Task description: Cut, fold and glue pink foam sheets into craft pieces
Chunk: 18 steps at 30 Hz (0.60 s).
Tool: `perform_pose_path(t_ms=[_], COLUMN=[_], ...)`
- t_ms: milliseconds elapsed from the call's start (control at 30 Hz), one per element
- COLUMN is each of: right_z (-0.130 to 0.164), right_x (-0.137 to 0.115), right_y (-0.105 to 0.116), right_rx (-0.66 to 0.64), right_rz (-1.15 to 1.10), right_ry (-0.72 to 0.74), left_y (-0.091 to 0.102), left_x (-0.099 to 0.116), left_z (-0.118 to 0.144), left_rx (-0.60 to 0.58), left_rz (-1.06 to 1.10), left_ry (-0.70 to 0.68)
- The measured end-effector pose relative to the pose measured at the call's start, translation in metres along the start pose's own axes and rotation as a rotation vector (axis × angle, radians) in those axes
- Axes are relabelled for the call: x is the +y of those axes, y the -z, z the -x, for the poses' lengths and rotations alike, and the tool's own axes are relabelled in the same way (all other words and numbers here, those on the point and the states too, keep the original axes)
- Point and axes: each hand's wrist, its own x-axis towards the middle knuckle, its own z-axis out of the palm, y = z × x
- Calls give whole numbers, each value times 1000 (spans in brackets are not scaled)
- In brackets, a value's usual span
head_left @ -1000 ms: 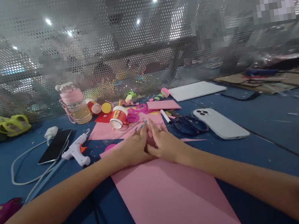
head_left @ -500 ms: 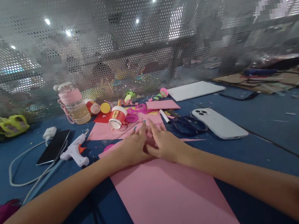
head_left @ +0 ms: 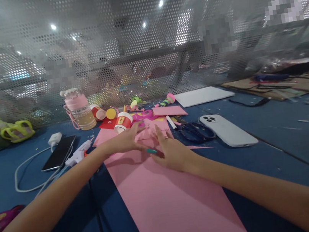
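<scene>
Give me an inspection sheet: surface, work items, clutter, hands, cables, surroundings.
Surface: blue table, small scraps at right.
Work items: pink sheet lying on it; pink paper pieces beyond.
Clutter: white phone right; black phone and glue gun left; bottle upright; paper cup on its side.
Hands: left hand and right hand at the sheet's far end; grip unclear.
Cables: white cable, looped near the black phone.
Surroundings: perforated screen behind, lights beyond.

Bare, slender forearms [head_left: 72, 186] and slim fingers [head_left: 160, 133], with one long, glossy, teal-painted nail [head_left: 152, 151].
</scene>
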Motion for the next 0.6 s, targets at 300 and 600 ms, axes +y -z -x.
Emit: perform_pose_path(t_ms=[300,600], right_z=[4,-1], right_x=[5,14], right_y=[-1,0], right_rx=[-4,-87], right_rz=[38,31], right_ry=[33,34], left_y=[-38,-49], left_x=[3,20], left_z=[-10,0], left_rx=[217,114], left_rz=[-301,-604], left_ry=[-80,-176])
